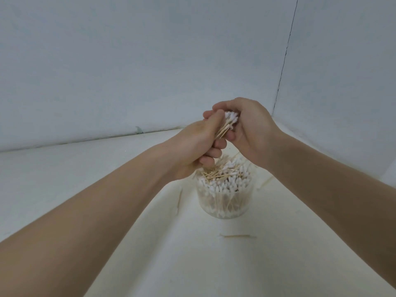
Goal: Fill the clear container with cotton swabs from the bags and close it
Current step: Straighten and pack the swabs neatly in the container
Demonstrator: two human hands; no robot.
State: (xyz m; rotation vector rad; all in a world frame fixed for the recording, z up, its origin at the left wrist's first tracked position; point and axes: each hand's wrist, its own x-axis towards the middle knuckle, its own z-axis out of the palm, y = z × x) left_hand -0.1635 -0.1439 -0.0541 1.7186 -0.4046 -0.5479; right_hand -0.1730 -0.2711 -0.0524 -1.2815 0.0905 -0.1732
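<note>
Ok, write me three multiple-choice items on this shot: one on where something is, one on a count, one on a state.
1. Where is the bundle of swabs?
A. Flat on the table
B. Held between both hands, above the container
C. Inside a bag

2. How many hands grip the bundle?
A. None
B. One
C. Two

3. What state is the clear container in?
A. Open and heaped with swabs
B. Closed with a lid
C. Tipped on its side

Answers: 1 B, the left hand and right hand clasp it over the container. 2 C, both hands wrap it. 3 A, no lid is on it, and swabs pile past its rim.
</note>
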